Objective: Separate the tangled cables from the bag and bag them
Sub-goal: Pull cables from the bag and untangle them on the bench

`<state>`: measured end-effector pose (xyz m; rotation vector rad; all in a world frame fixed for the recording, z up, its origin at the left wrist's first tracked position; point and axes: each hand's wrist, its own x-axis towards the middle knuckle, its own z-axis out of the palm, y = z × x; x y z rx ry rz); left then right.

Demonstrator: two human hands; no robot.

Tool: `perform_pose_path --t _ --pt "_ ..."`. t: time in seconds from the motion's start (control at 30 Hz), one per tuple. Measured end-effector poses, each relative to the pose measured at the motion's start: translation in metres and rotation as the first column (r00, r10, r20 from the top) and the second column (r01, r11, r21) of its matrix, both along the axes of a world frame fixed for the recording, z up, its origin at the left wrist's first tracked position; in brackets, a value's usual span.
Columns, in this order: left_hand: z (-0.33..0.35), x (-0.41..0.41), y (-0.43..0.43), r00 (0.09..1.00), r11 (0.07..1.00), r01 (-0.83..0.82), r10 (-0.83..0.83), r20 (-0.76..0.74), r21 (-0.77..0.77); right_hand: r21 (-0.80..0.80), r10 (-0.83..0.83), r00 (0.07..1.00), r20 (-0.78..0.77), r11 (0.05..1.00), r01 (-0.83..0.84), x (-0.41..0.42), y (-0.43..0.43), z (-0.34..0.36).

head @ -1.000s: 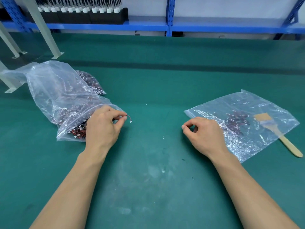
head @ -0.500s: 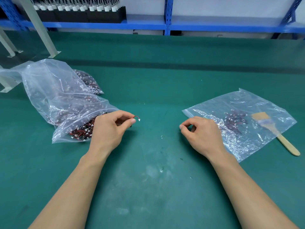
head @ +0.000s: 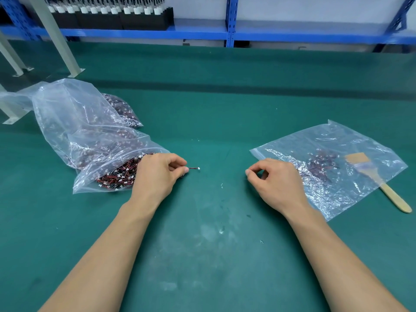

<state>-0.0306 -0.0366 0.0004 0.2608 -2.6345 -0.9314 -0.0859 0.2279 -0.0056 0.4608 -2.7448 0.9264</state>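
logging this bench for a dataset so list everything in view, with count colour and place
full bags: at least two, clear, table left, stuffed with red-black cables
flat bag: one, clear, table right, few cables inside
cable: one, red-black with white plug, sticking out of the left hand
brush: one, wooden, at flat bag's right edge
table: one, green
shelf: one, blue, behind table
trays: several, black, on shelf top left
posts: a few, grey, far left
hands: two, bare; left hand pinches the cable by the full bags, right hand curled over flat bag's left corner, nothing seen in it
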Motion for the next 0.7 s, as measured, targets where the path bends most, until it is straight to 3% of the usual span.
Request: perform_pose_path --t 0.17,0.4,0.7 --pt "0.003 0.005 -0.001 0.996 1.000 -0.005 0.004 -0.092 -0.015 -0.004 0.006 1.000 0.003 1.000 -0.006 0.001 0.000 0.000" --pt "0.011 0.019 -0.018 0.958 0.964 -0.210 0.170 -0.231 -0.162 -0.009 0.004 1.000 0.003 1.000 -0.004 0.001 0.000 0.001" --pt "0.005 0.014 -0.028 0.968 0.874 -0.239 0.250 -0.031 -0.422 -0.026 0.002 1.000 0.007 1.000 -0.002 0.001 0.000 0.000"
